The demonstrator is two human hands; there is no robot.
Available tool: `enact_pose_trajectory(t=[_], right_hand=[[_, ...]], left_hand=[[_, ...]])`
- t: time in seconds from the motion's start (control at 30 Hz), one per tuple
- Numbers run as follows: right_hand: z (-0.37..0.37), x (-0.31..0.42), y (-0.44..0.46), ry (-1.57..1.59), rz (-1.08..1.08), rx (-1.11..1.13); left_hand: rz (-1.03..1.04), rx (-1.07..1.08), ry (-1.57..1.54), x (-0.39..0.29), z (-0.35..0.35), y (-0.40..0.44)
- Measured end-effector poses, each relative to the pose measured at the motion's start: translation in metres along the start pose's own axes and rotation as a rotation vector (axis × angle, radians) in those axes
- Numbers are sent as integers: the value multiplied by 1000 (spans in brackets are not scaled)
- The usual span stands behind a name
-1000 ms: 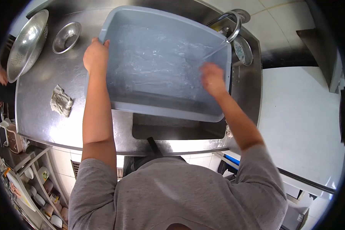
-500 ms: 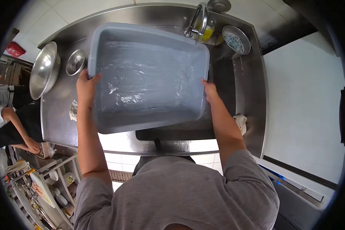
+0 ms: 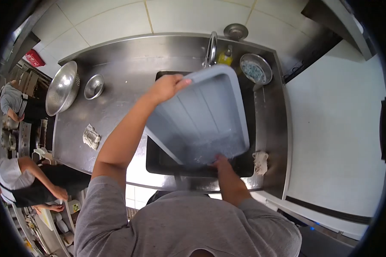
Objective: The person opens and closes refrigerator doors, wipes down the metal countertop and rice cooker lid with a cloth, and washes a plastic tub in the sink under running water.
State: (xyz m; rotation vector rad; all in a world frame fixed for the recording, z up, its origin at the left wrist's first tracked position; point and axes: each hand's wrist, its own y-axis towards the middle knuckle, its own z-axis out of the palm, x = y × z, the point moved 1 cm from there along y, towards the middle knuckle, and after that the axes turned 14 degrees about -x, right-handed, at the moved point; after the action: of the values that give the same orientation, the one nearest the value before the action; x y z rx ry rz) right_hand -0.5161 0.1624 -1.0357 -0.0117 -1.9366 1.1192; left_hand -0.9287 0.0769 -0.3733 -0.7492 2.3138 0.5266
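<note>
A grey plastic tub (image 3: 197,107) is tipped up over the dark sink (image 3: 156,158), its open side facing me and its low end down in the basin. A little water and some suds show inside that low end. My left hand (image 3: 167,88) is closed around the rim at the raised upper-left corner. Down at the near rim, my right hand (image 3: 220,162) grips the tub; it is somewhat blurred and its fingers are partly hidden. The curved faucet (image 3: 211,49) stands just behind the tub.
On the steel counter are a large colander (image 3: 62,88), a small metal bowl (image 3: 94,87) and a crumpled cloth (image 3: 91,137). A soap bottle (image 3: 225,56), a bowl with scouring material (image 3: 256,70) and another cloth (image 3: 260,162) surround the sink. Two people work at left.
The tub has turned from nearly level to steeply tilted, its low end dropping toward me into the sink. My left hand has moved right and my right hand down toward me.
</note>
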Motion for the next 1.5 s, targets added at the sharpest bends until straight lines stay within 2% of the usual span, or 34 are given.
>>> enact_pose_trajectory(t=[0.03,0.07,0.1,0.13,0.17,0.2,0.23,0.27,0.33,0.4,0.43,0.5,0.57,0.63,0.77,0.83,0.9,0.93,1.0,1.03,1.1,1.13,1.2,1.23,1.27,1.3,1.4,1.43,1.47,1.5], right_hand=[[3,-2,-10,190,250,-34],[8,-3,-13,200,290,-19],[12,-8,-13,172,269,22],[15,-13,-17,98,193,91],[18,-16,-17,-77,-13,229],[22,-12,-15,242,273,171],[19,58,-73,703,579,12],[15,174,-171,1050,793,-202],[21,175,-177,1073,791,-193],[19,178,-178,1091,793,-189],[17,179,-179,1116,862,-219],[18,180,-179,1130,936,-250],[17,179,-179,1170,822,-306],[13,170,-173,1209,840,-314],[9,179,-175,1174,831,-467],[2,202,-195,1227,753,-524],[-5,199,-187,1376,731,-412],[-7,199,-187,1370,742,-425],[-17,234,-207,1187,595,-508],[-19,238,-203,1183,591,-512],[-30,244,-195,1457,370,-357],[-35,248,-197,1455,360,-356],[-46,279,-222,1438,49,-312],[-50,312,-256,1472,-12,-234],[-51,335,-288,1505,-72,-157],[-63,312,-264,1300,-228,-234],[-87,345,-291,1202,-236,-210],[-93,354,-297,1147,-235,-210],[-97,361,-302,1089,-232,-213],[-102,368,-308,1032,-223,-216]], left_hand=[[-6,133,42,-11,4,4],[-13,268,88,-20,8,9],[-6,258,98,-20,17,17],[127,196,133,-11,35,27],[258,139,166,-5,50,34],[260,143,169,-5,59,42],[290,136,178,-7,65,52],[320,125,185,-7,72,62],[310,102,198,-5,93,70],[360,-18,167,-12,105,67],[356,-20,165,-18,113,64],[382,-164,146,-35,117,55],[389,-211,191,-45,109,48],[391,-235,222,-49,102,36],[151,-309,117,-35,52,1],[144,-356,34,-34,28,-27],[137,-401,-51,-35,6,-54],[166,-430,-116,-36,-4,-66],[192,-462,-187,-43,-22,-86],[190,-507,-177,-48,-31,-95],[227,-586,-196,-50,-47,-107],[230,-593,-201,-45,-53,-110],[229,-626,-465,-27,-70,-114],[131,-566,-760,-16,-85,-118],[72,-548,-878,-2,-98,-120],[84,-546,-884,14,-108,-123],[260,-482,-1158,76,-126,-125],[232,-418,-1252,100,-128,-127],[88,-483,-1575,102,-122,-135],[-90,-531,-1520,106,-123,-143]])
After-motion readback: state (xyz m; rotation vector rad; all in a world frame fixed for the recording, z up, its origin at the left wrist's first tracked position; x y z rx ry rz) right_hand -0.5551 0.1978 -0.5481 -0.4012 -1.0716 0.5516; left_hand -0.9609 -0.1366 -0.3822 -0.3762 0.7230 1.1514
